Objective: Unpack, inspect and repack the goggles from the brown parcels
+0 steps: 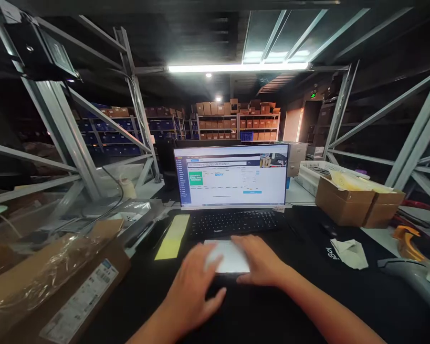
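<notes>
A flat white rectangular packet lies in front of the keyboard, its kind unclear; a dark edge shows along its near side. My right hand grips its right edge, thumb at the near corner and fingers at the far one. Over its left side is my left hand, smeared by motion, with the fingers reaching onto the white face and the thumb spread away. Just beyond sits the black keyboard, below a lit monitor.
Yellow paper slips lie left of the keyboard. A labelled carton stands front left. On the right are a mouse, crumpled paper, a grey handheld scanner, orange tape dispenser and open cardboard boxes.
</notes>
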Demonstrator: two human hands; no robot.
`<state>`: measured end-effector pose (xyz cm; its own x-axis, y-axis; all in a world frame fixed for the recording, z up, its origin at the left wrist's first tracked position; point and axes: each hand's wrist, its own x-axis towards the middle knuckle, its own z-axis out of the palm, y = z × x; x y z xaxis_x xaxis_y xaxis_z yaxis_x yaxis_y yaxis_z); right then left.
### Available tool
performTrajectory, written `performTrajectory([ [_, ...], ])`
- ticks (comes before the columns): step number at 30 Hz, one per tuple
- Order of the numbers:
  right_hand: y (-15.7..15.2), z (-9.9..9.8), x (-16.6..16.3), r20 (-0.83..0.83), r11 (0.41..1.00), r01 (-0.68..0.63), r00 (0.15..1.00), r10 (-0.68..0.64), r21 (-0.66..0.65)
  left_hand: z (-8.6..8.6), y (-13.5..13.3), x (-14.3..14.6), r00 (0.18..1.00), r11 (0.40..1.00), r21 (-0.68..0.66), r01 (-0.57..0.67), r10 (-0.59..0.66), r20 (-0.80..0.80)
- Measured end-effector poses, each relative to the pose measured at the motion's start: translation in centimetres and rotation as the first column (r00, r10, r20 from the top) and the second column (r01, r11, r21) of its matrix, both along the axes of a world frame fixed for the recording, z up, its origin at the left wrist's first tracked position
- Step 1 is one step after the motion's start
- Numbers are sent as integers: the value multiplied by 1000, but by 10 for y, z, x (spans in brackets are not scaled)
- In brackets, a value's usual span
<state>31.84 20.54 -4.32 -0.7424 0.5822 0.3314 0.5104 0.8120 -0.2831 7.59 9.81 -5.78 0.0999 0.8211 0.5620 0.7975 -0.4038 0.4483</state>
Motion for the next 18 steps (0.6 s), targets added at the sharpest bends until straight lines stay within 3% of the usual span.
performTrajectory([
  [2,-1,-3,1,-39,999,-5,999,7,54,-4,24,-14,985,994,-112,-3,22,169],
  [5,-1,-10,-1,-96,975,-24,994,46,223,-21,58,-31,845,895,-356,268,-41,534],
  [7,1,-15,-4,-109,943,-26,992,66,331,-35,70,-36,759,843,-347,412,-106,642],
  [9,2,-15,-6,-94,935,-39,993,77,352,-47,72,-36,728,869,-282,407,-123,675],
  [13,6,3,2,-51,991,-35,998,42,129,-52,56,-34,781,959,-177,221,-65,621],
  [16,17,12,16,-71,997,9,997,-15,-75,-41,34,-29,865,982,-139,129,-43,499],
  [18,26,9,23,-72,974,-66,996,51,-219,-30,19,-21,910,985,-126,118,-57,411],
])
